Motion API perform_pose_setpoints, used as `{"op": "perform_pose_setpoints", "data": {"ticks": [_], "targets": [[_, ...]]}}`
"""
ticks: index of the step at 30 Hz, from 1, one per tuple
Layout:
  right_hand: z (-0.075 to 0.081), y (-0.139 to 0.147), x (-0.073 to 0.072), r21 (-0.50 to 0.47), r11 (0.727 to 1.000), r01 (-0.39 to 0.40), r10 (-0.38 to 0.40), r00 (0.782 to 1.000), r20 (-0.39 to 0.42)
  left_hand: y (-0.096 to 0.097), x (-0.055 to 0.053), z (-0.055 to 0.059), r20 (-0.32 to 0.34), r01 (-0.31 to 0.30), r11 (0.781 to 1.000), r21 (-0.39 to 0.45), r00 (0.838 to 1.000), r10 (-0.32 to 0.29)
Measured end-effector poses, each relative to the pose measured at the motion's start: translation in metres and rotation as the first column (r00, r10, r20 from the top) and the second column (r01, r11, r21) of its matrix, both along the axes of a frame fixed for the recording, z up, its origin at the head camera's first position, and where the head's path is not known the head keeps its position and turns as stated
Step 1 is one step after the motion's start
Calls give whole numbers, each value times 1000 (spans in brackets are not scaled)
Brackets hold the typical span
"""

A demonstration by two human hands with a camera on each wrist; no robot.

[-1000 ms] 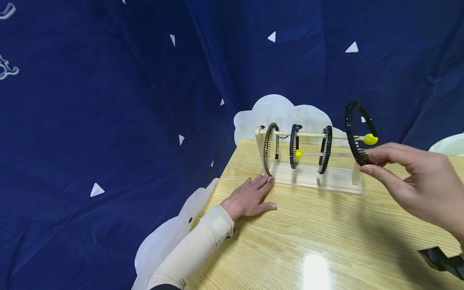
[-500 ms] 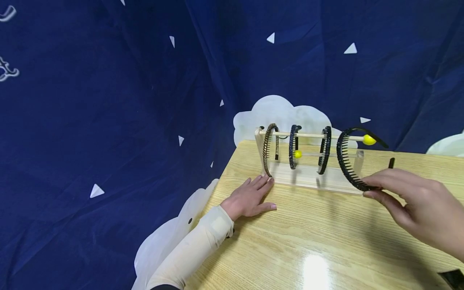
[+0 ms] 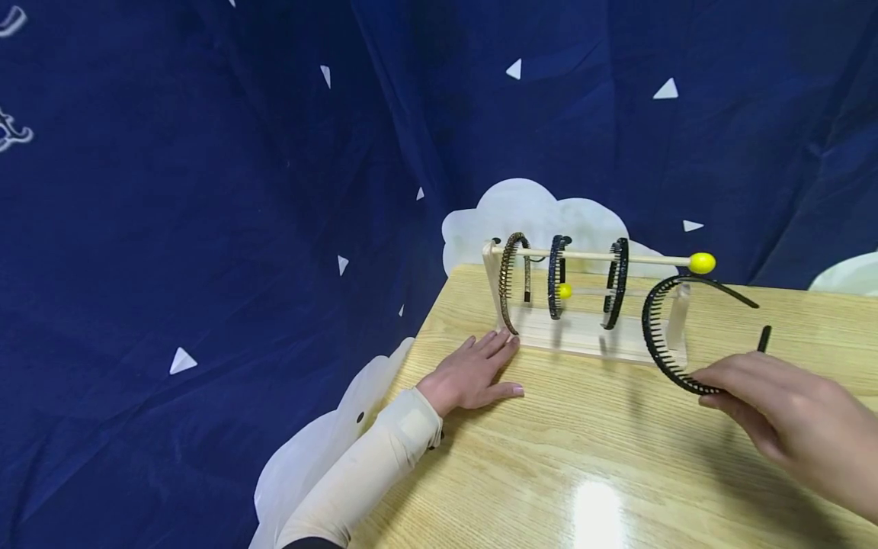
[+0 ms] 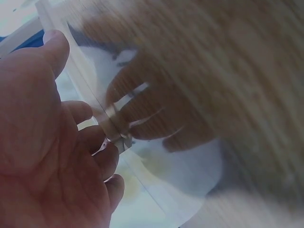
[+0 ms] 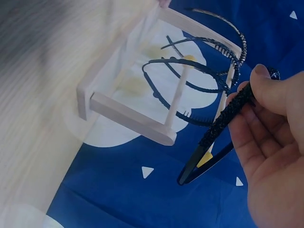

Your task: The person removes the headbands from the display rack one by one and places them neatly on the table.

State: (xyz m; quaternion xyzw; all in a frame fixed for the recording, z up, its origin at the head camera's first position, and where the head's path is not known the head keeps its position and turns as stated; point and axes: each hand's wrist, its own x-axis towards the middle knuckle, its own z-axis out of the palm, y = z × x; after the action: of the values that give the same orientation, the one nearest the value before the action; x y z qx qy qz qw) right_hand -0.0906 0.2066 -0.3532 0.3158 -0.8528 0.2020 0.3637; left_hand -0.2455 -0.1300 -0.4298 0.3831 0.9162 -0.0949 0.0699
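My right hand (image 3: 789,419) pinches a black toothed headband (image 3: 653,335) by its lower curve, between thumb and fingers, just in front of the right end of a pale wooden rack (image 3: 638,335). In the right wrist view this headband (image 5: 221,118) looks sparkly, with its ends pointing away from the hand. On the rack's upper rod hang a brown-gold headband (image 3: 506,282), a dark blue one (image 3: 554,286) and a black one (image 3: 620,282). My left hand (image 3: 473,374) lies flat on the table, fingertips at the base's left corner; its palm (image 4: 57,142) shows in the left wrist view.
The rack's upper rod ends in a yellow knob (image 3: 702,263); a lower rod carries another yellow knob (image 3: 565,290). Behind the wooden table (image 3: 562,442) hangs a dark blue curtain (image 3: 274,229) with white triangles and cloud shapes (image 3: 521,202).
My right hand has brought the black headband down from the upper rod's knobbed end, off the rod and nearer to me. My left hand has stayed in place.
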Motion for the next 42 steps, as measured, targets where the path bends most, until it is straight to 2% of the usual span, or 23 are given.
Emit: {"op": "perform_pose_setpoints", "data": {"ticks": [12,23,30,42], "targets": [[-20,2,3,130,991,23,-25,999,20,-1,-1,-1,1,4,1000,11,1000,-4],[-37,1,6,212,977,25,-48,994,101,-1,0,-2,-4,12,1000,14,1000,-12],[-49,3,5,188,982,-10,-9,995,100,-1,0,-1,2,8,1000,9,1000,-8],[-65,3,6,203,979,-24,-7,989,149,-1,-1,-2,4,5,1000,17,1000,-5]]}}
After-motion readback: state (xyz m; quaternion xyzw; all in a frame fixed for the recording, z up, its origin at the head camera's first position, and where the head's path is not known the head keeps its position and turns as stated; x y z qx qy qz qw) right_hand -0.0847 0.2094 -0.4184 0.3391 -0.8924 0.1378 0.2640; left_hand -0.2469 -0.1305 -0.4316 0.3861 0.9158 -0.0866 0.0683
